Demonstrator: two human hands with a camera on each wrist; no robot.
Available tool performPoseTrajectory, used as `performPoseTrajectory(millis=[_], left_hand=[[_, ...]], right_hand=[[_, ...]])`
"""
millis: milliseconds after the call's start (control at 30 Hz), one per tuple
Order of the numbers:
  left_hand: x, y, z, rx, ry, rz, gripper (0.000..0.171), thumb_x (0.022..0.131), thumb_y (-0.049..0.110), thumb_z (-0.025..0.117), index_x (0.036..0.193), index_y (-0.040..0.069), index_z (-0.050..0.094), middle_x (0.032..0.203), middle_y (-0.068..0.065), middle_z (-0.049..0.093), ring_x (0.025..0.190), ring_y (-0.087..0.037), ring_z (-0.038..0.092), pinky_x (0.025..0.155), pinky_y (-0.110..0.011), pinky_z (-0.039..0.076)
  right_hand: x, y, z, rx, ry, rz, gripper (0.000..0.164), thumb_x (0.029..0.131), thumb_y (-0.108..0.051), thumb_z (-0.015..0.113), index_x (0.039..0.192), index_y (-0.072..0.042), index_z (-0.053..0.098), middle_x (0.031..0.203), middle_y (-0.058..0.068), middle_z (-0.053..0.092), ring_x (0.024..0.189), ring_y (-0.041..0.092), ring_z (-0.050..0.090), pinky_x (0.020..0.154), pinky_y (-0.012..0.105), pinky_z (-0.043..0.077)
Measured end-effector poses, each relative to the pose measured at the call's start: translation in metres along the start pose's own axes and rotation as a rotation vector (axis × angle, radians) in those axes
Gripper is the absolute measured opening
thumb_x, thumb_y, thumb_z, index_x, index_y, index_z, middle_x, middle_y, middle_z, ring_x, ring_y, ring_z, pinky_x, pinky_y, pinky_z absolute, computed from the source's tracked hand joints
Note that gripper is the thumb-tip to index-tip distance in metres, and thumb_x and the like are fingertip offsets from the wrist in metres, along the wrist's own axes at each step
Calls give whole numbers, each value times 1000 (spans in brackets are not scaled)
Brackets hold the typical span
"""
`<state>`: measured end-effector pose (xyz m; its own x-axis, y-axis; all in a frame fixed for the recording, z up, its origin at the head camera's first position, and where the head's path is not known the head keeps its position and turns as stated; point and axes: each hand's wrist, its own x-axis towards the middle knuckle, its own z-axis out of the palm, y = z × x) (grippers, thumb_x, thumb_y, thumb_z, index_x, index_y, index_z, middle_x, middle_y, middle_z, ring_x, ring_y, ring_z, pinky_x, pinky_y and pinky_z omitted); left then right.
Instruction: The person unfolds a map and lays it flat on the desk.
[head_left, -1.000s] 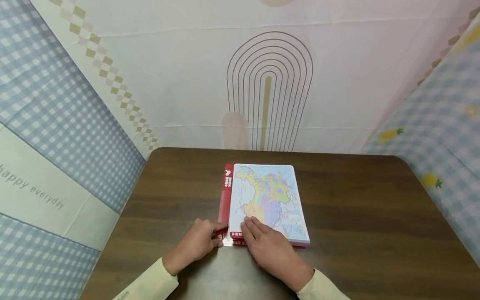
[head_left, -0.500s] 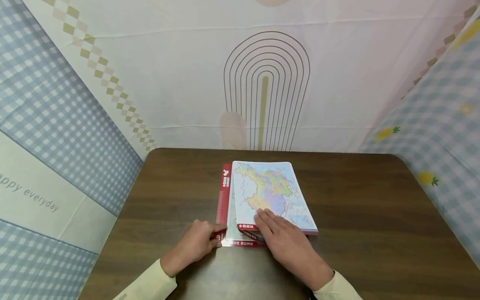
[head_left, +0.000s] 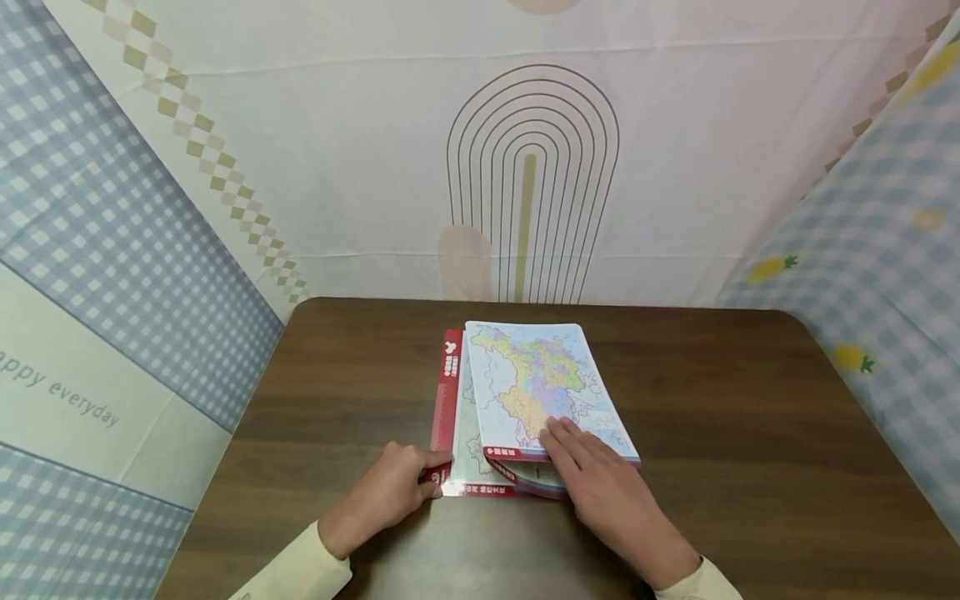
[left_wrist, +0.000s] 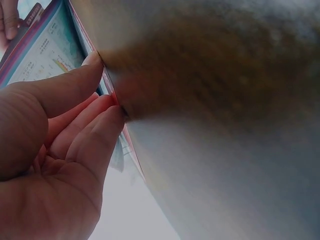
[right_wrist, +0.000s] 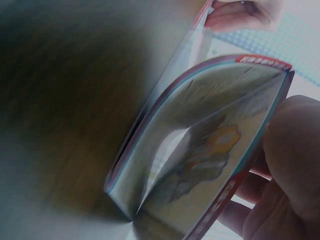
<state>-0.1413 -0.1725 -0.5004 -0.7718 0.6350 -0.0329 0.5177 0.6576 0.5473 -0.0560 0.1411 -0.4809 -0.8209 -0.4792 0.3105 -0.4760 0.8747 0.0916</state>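
Note:
A folded map with red borders and a coloured country print lies near the middle of the brown table. My left hand holds its lower left corner, thumb and index finger on the red strip. On the top panel's lower right part rests my right hand, fingers straight; its thumb is hidden in the head view. That panel is skewed rightward and lifted along its near edge, with curved layers showing beneath. From the right side, the right wrist view shows these layers bowed apart, the right hand against the outer panel.
The brown wooden table extends on both sides of the map. A white cloth printed with arches hangs behind it. Blue checked cloths hang at the left and right sides.
My right hand has moved right, pushing the map's upper layers rightward off the lower sheet and bowing them up at the near edge. The left hand has stayed at the corner.

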Motion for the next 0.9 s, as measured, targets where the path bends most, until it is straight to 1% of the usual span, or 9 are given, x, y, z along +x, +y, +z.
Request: performPoseTrajectory(millis=[67, 133, 300, 400, 467, 667, 833, 867, 900], left_hand=[[0, 0, 0, -1, -1, 0, 41, 87, 12, 88, 126, 12, 78, 107, -5, 81, 75, -6, 61, 66, -20, 50], [0, 0, 0, -1, -6, -3, 42, 87, 13, 88, 127, 12, 78, 109, -6, 81, 75, -6, 62, 67, -20, 50], [1, 0, 0, -5, -19, -12, 43, 87, 14, 88, 129, 13, 78, 112, -6, 81, 76, -7, 62, 68, -20, 50], [1, 0, 0, 1, -12, -6, 42, 87, 14, 88, 128, 13, 78, 111, -6, 81, 76, -7, 62, 67, -20, 50], [1, 1, 0, 8, -3, -1, 40, 87, 14, 88, 126, 12, 78, 109, -5, 81, 75, -7, 61, 67, -20, 49], [0, 1, 0, 11, 23, 10, 37, 87, 12, 87, 123, 11, 79, 104, -4, 81, 71, -7, 59, 65, -20, 48], [-4, 3, -1, 26, 39, 2, 32, 89, 8, 85, 120, 11, 80, 96, -1, 80, 67, -7, 56, 61, -20, 46], [-5, 3, -1, 31, 42, 0, 31, 89, 7, 84, 120, 10, 80, 95, -1, 79, 66, -7, 55, 61, -20, 46], [-5, 3, -1, 35, 46, -2, 31, 89, 6, 84, 120, 10, 80, 95, -1, 79, 65, -7, 55, 60, -20, 45]], right_hand=[[-5, 4, 1, 3, -3, 14, 43, 106, -3, 46, 147, -4, 59, 152, 15, 60, 140, 31, 59, 107, 47, 53], [-9, 8, 1, 12, -6, 34, 49, 98, -1, 55, 147, -5, 59, 152, 14, 61, 140, 32, 59, 107, 48, 53], [-19, 19, 1, 38, -5, 70, 60, 87, 7, 66, 146, -4, 60, 150, 14, 62, 137, 32, 62, 104, 51, 55], [-24, 25, 2, 66, 13, 69, 65, 81, 10, 70, 145, -3, 60, 148, 15, 64, 134, 33, 64, 102, 52, 55], [-26, 28, 4, 84, 39, 55, 66, 79, 12, 70, 143, -1, 61, 145, 16, 66, 131, 34, 65, 101, 51, 56], [-28, 36, 6, 124, 123, 19, 60, 80, 10, 61, 140, 1, 62, 140, 18, 68, 125, 34, 69, 96, 48, 59], [-27, 46, -5, 157, 152, 18, 62, 81, 11, 63, 142, -1, 61, 141, 15, 68, 123, 31, 71, 91, 47, 60], [-27, 48, -8, 165, 160, 19, 61, 83, 9, 61, 143, -1, 60, 140, 15, 69, 122, 31, 71, 90, 47, 60], [-27, 50, -11, 167, 169, 20, 54, 91, 6, 57, 144, -2, 60, 139, 14, 69, 120, 31, 72, 88, 47, 60]])
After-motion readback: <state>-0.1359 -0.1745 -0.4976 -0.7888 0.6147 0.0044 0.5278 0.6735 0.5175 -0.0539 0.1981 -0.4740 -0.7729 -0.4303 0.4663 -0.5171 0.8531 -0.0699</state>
